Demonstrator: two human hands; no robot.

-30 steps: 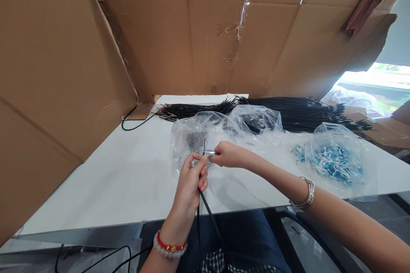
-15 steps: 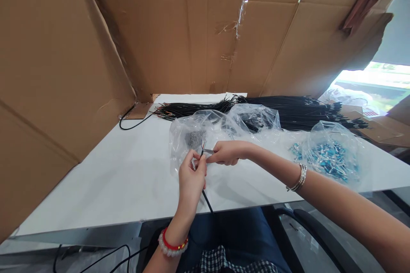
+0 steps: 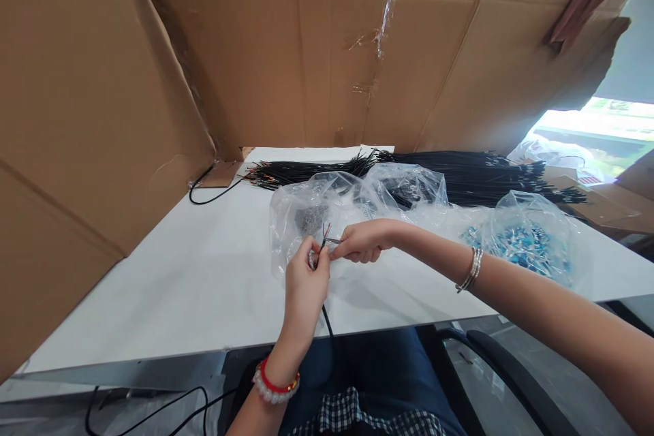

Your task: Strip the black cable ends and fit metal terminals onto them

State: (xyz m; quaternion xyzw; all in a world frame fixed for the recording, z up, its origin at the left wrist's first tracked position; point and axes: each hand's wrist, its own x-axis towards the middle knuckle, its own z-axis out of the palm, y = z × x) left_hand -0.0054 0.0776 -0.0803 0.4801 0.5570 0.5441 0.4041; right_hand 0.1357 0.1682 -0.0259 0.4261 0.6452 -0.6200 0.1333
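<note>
Just in front of the clear plastic bag (image 3: 327, 208) on the white bench (image 3: 204, 286), the left hand (image 3: 304, 283) pinches the black cable (image 3: 325, 312) below its splayed wires, the right hand (image 3: 360, 243) pinching a small metal sleeve (image 3: 333, 241) that should probably slide on straight.

the left hand (image 3: 303, 284) is wearing a red and white bead bracelet (image 3: 274, 386); the right hand (image 3: 363, 241) is wearing thin silver bangles (image 3: 471, 270), both arms showing bare.
</note>
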